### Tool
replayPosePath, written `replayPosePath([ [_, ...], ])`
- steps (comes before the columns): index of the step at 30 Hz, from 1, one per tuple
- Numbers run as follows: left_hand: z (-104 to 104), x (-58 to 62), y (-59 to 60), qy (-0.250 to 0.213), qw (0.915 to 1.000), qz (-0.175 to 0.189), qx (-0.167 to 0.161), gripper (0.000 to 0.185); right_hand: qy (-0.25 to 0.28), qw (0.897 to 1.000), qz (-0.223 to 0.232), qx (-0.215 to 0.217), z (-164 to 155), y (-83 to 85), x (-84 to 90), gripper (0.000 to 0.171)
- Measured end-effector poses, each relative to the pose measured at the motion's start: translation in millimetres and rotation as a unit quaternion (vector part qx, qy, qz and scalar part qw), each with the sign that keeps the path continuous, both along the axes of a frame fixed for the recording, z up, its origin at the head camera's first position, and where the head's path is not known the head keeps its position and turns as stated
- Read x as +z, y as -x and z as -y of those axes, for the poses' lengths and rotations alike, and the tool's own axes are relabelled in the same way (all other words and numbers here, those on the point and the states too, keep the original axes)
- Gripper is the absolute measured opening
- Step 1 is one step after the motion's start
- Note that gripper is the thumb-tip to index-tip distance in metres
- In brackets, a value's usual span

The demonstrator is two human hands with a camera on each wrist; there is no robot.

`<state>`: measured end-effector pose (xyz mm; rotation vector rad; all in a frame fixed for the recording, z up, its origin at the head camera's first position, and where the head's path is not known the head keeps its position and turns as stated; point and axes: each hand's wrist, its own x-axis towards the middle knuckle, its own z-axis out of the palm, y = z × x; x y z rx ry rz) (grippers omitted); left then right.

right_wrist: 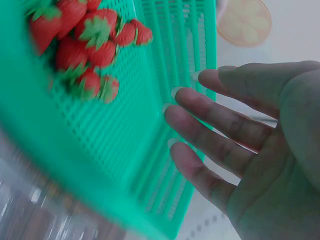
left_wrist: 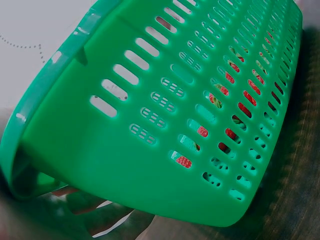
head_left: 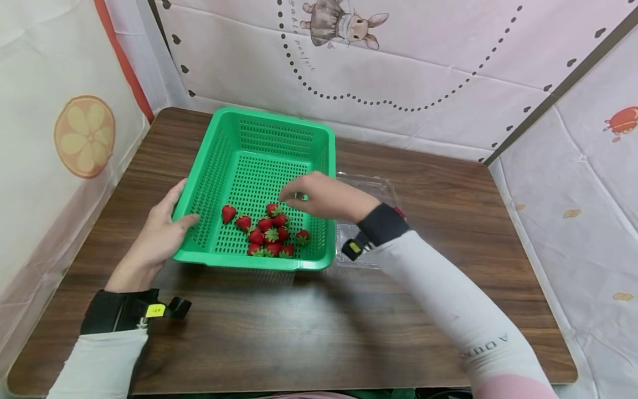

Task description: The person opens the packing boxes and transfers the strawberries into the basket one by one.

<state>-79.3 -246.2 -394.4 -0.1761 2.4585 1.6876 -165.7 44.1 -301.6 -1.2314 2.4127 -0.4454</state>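
Observation:
A green plastic basket (head_left: 259, 265) with slotted walls stands on the table. Several red strawberries (head_left: 266, 224) with green leaves lie on its floor, gathered toward the near side. My left hand (head_left: 159, 233) grips the basket's left wall, thumb over the rim and fingers along the outside. In the left wrist view the wall hides part of those fingers. My right hand (head_left: 324, 195) hovers over the basket's right half, beyond the strawberries. Its palm and loosely spread fingers (right_wrist: 210, 135) show in the right wrist view with nothing between them.
To the right of the basket sits a clear plastic container (head_left: 371, 183), partly covered by my right forearm. The brown wooden table (head_left: 448, 221) meets printed cloth walls at the back and both sides.

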Motion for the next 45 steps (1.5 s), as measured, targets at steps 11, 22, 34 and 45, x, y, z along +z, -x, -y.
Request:
replayPosePath([
  [11, 0, -0.2, -0.5, 0.013, 0.9999, -0.003, -0.005, 0.069, 0.039, 0.994, -0.027, -0.097, -101, -8.3, 2.2, 0.023],
  [22, 0, 0.5, -0.1, 0.017, 0.9999, 0.002, -0.003, 0.069, -0.118, 0.979, 0.017, -0.167, -146, -16.0, -23.8, 0.034],
  [34, -1, -1.2, 0.2, 0.015, 0.9999, -0.002, -0.004, 0.069, -0.156, 0.974, -0.006, -0.162, -158, -8.8, -59.9, 0.030],
  [45, -1, -0.3, -0.2, 0.011, 0.9999, 0.000, -0.006, 0.069, -0.145, 0.981, -0.006, -0.128, -144, -7.9, -76.8, 0.029],
])
